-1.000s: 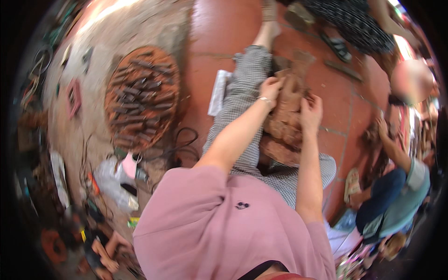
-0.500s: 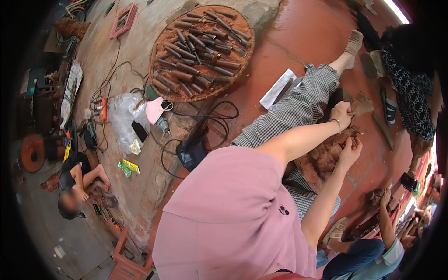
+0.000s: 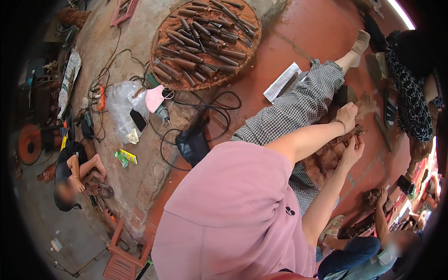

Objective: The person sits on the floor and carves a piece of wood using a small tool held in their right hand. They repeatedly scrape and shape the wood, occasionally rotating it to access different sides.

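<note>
A carved piece of reddish-brown wood (image 3: pixel 322 161) rests against my checkered trousers (image 3: pixel 289 109), partly hidden by my forearms. My left hand (image 3: pixel 346 116), a bracelet at its wrist, is closed above the carving's far end; whatever its fingers hold is hidden. My right hand (image 3: pixel 353 148) is closed too, fingertips pinched together at the carving's edge, and what lies between them is too small to make out. Just beyond my left hand is a tan, fan-shaped piece (image 3: pixel 367 103) on the floor, its kind unclear.
A round tray (image 3: pixel 156 51) of wood-handled carving tools stands upper left. Cables, a pink mask (image 3: pixel 155 99), a phone (image 3: pixel 138 120) and a black bag (image 3: pixel 192 147) lie at left. A white paper (image 3: pixel 282 83) lies beside my leg. Other people sit at left and right.
My left hand has shifted slightly closer to my right hand and the carving. The whole view has moved a little. My right hand stays pinched at the carving.
</note>
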Tool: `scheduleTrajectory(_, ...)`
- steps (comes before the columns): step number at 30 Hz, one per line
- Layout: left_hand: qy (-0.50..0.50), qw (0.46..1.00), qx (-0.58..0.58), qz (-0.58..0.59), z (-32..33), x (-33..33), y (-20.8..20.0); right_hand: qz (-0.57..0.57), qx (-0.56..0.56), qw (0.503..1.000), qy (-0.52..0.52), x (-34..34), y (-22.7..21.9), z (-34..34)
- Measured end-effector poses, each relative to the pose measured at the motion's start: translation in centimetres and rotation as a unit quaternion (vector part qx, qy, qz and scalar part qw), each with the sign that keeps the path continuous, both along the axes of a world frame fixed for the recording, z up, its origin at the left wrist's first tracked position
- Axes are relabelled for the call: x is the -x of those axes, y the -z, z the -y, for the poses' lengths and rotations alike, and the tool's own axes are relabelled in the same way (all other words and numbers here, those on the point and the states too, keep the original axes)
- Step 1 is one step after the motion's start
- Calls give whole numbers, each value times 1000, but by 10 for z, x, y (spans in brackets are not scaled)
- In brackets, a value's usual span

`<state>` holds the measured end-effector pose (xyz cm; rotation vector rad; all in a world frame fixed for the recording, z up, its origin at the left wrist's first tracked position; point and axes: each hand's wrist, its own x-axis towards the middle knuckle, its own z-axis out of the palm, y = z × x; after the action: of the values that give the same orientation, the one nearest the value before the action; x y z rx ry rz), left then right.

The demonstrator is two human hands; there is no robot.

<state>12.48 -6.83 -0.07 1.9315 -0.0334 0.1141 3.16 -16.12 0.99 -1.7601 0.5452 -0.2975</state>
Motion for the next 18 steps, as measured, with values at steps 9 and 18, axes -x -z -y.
scheduleTrajectory(9,-36,998,-27,32,-3,-12,13,12,83,996,11,1,3,-6)
scheduleTrajectory(18,24,995,98,-19,-18,-14,24,10,19,997,77,0,-7,-17)
